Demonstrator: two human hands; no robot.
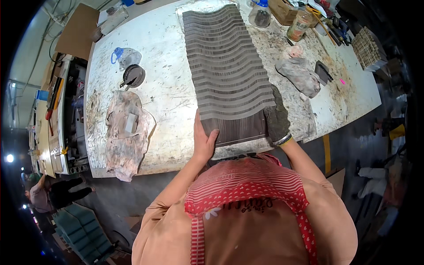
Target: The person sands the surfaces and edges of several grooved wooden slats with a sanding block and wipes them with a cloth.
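Note:
A long grey-brown panel (232,75) with wavy ridges lies lengthwise on the white table, its near end a flat, dark streaked face. My bare left hand (204,142) grips the near left edge, thumb on the streaked face and the other fingers along the side, partly hidden. On the near right edge, my right hand (277,118) in a dark, dirty glove is closed round the side; its fingertips are mostly out of sight. Beyond the far end, whitish wrapping (179,9) shows under the panel.
The stained white table (170,88) carries a dirty cloth (128,152), a black round tin (134,76) and a clear cut jug (128,57) at left. Rightward are a rag (300,77), a black scraper-like block (323,72), bottles (300,25) and tools. Another person (44,194) stands far left.

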